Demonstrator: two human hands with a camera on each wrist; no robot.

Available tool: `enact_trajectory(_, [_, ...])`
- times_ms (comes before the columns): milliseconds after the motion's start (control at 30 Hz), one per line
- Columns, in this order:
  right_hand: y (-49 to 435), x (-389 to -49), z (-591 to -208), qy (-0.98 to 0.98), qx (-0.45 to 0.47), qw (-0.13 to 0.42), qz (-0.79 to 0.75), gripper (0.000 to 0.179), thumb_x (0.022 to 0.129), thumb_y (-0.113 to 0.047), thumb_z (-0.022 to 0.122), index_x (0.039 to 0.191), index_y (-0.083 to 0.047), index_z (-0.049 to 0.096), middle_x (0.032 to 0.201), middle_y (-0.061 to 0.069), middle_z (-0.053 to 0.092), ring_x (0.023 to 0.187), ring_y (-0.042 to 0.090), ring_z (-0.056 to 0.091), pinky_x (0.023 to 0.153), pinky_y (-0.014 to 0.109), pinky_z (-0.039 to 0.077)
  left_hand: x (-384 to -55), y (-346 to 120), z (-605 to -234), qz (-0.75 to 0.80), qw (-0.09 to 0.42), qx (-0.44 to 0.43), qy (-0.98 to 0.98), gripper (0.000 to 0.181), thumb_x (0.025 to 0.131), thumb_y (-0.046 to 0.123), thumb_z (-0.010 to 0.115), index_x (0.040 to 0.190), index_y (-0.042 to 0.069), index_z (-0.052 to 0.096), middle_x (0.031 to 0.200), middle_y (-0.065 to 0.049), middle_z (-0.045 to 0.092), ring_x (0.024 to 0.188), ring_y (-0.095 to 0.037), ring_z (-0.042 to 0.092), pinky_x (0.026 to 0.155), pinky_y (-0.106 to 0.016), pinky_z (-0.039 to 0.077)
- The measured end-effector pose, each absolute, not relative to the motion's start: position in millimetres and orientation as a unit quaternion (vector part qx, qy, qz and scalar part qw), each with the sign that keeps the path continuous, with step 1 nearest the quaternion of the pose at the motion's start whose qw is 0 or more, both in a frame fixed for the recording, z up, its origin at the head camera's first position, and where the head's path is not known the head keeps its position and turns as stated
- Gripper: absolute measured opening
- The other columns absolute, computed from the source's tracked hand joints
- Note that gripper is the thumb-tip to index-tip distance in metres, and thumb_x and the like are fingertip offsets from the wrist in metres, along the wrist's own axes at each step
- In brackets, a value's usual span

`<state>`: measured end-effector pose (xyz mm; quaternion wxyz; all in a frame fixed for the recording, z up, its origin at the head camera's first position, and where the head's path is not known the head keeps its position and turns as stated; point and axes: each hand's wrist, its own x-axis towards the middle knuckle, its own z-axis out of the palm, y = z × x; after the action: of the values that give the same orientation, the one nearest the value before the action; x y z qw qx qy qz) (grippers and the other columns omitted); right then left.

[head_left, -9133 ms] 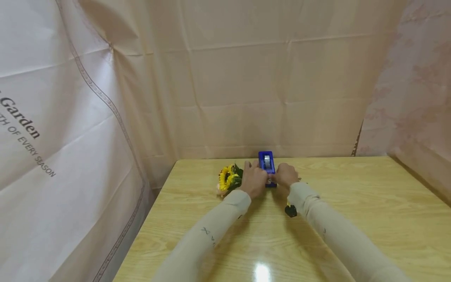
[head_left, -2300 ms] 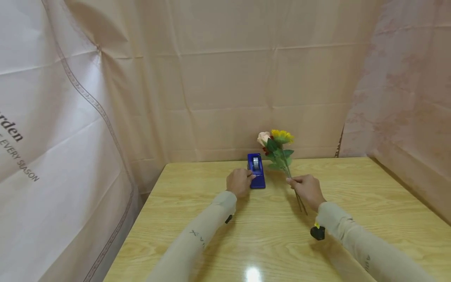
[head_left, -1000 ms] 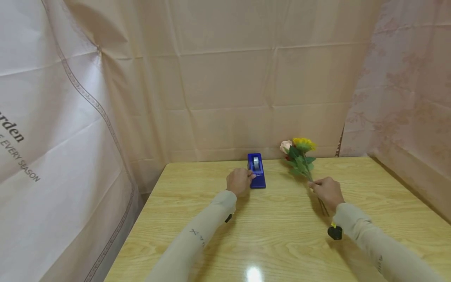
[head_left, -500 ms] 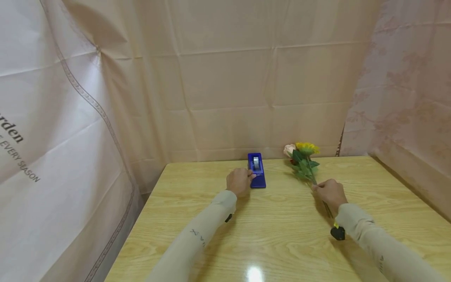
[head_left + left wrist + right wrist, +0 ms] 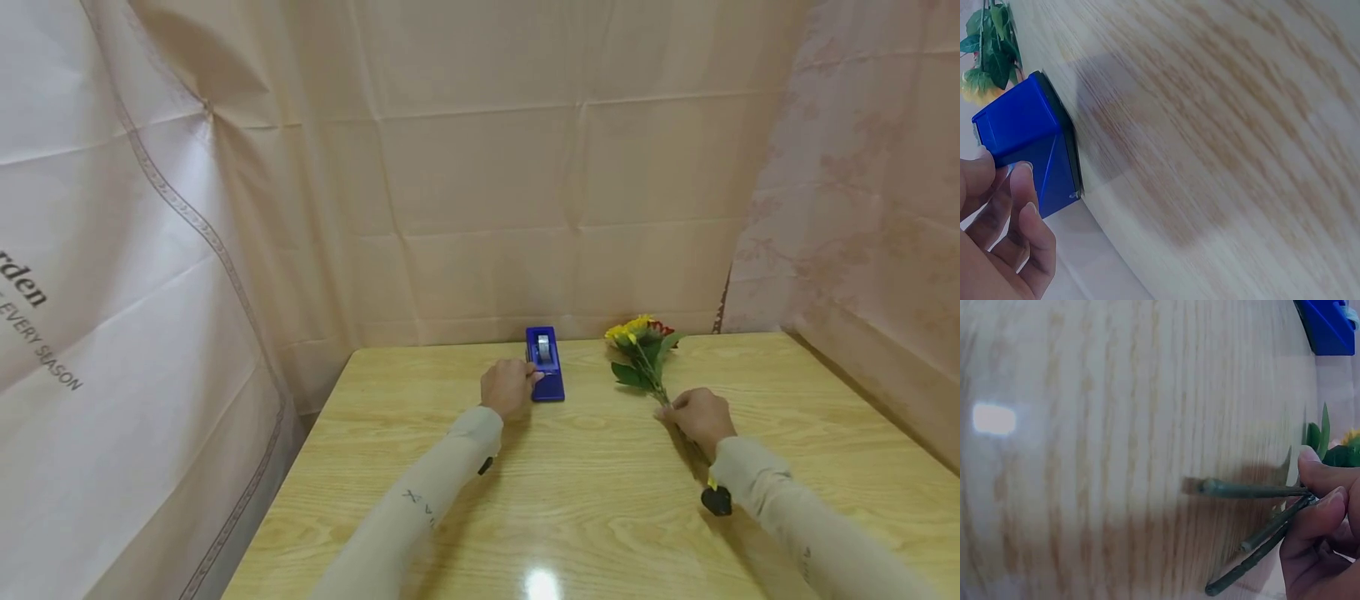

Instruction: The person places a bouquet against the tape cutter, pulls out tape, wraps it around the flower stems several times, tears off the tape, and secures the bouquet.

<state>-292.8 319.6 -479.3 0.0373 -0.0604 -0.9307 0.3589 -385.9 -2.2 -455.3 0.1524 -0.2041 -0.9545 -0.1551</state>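
In the head view, a blue tape dispenser (image 5: 550,386) with a roll of clear tape lies near the table's back edge. My left hand (image 5: 508,387) is at its left side, thumb and forefinger pinching what looks like a small strip of clear tape over its front part. The left wrist view has these fingertips (image 5: 1022,175) right by the dispenser's blue wall. To the right, my right hand (image 5: 701,417) pinches a small bunch of flowers (image 5: 642,350) by the stems, yellow and red heads pointing away. In the right wrist view several green stem ends (image 5: 1247,489) stick out past the fingers.
A pale cloth (image 5: 465,208) hangs behind the wooden table (image 5: 600,508), and printed sheets (image 5: 150,350) hang at the sides. A dark wrist device (image 5: 716,500) hangs under the right sleeve.
The flowers, earlier left of the dispenser, moved right in my right hand. Lately the bunch has turned and sunk lower: yellow now left, red showing right, pink rose hidden. My left hand stays put.
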Motion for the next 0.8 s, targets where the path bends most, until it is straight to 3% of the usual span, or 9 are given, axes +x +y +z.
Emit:
enact_trajectory(167, [317.9, -292.2, -476.8, -0.938, -0.057, 0.046, 0.338, 0.040, 0.093, -0.027, 0.078, 0.104, 0.011, 0.070, 0.096, 0.024, 0.071, 0.072, 0.029, 0.065, 0.061, 0.042, 0.054, -387.5, -2.7, -456.0, -0.156, 0.151, -0.204, -0.955, 0.026, 0.100, 0.039, 0.066, 0.109, 0.021, 0.083, 0.081, 0.008, 0.072, 0.061, -0.006, 0.053, 0.053, -0.025, 0.044])
enact_trajectory(400, [307.9, -296.8, -473.2, -0.954, -0.037, 0.060, 0.292, 0.056, 0.095, -0.032, 0.075, 0.119, 0.016, 0.062, 0.115, 0.037, 0.065, 0.104, 0.056, 0.060, 0.086, 0.062, 0.050, -391.1, -6.6, -457.9, -0.178, 0.144, -0.214, -0.950, 0.026, 0.101, 0.037, 0.065, 0.101, 0.017, 0.083, 0.070, 0.008, 0.063, 0.059, -0.007, 0.050, 0.054, -0.025, 0.041])
enact_trajectory(533, [302.2, -300.8, -468.9, -0.953, -0.042, 0.062, 0.293, 0.059, 0.101, -0.034, 0.066, 0.128, 0.017, 0.056, 0.107, 0.033, 0.069, 0.098, 0.051, 0.064, 0.084, 0.061, 0.051, -390.8, -11.7, -456.2, -0.206, 0.127, -0.231, -0.942, 0.029, 0.102, 0.036, 0.064, 0.093, 0.012, 0.079, 0.065, 0.007, 0.056, 0.056, -0.006, 0.046, 0.052, -0.023, 0.038])
enact_trajectory(667, [299.0, -304.5, -460.9, -0.947, -0.035, 0.091, 0.305, 0.057, 0.105, -0.040, 0.057, 0.131, 0.012, 0.057, 0.095, 0.023, 0.072, 0.083, 0.039, 0.068, 0.074, 0.056, 0.054, -392.9, -20.6, -451.3, -0.213, 0.100, -0.271, -0.933, 0.036, 0.102, 0.038, 0.063, 0.112, 0.008, 0.078, 0.081, 0.004, 0.069, 0.062, -0.007, 0.055, 0.058, -0.023, 0.046])
enact_trajectory(733, [298.0, -306.6, -455.2, -0.947, -0.007, 0.113, 0.300, 0.057, 0.106, -0.044, 0.054, 0.128, 0.008, 0.060, 0.100, 0.022, 0.071, 0.085, 0.037, 0.068, 0.073, 0.055, 0.054, -395.1, -27.9, -447.7, -0.191, 0.088, -0.306, -0.928, 0.043, 0.102, 0.042, 0.062, 0.127, 0.009, 0.074, 0.100, 0.001, 0.075, 0.078, -0.009, 0.064, 0.071, -0.026, 0.053])
enact_trajectory(800, [296.4, -309.8, -448.4, -0.950, 0.041, 0.133, 0.281, 0.056, 0.106, -0.045, 0.054, 0.127, 0.007, 0.063, 0.109, 0.024, 0.071, 0.093, 0.039, 0.067, 0.083, 0.059, 0.051, -397.8, -37.4, -444.5, -0.154, 0.083, -0.350, -0.920, 0.050, 0.102, 0.047, 0.061, 0.138, 0.013, 0.067, 0.119, -0.003, 0.073, 0.099, -0.015, 0.067, 0.087, -0.033, 0.055])
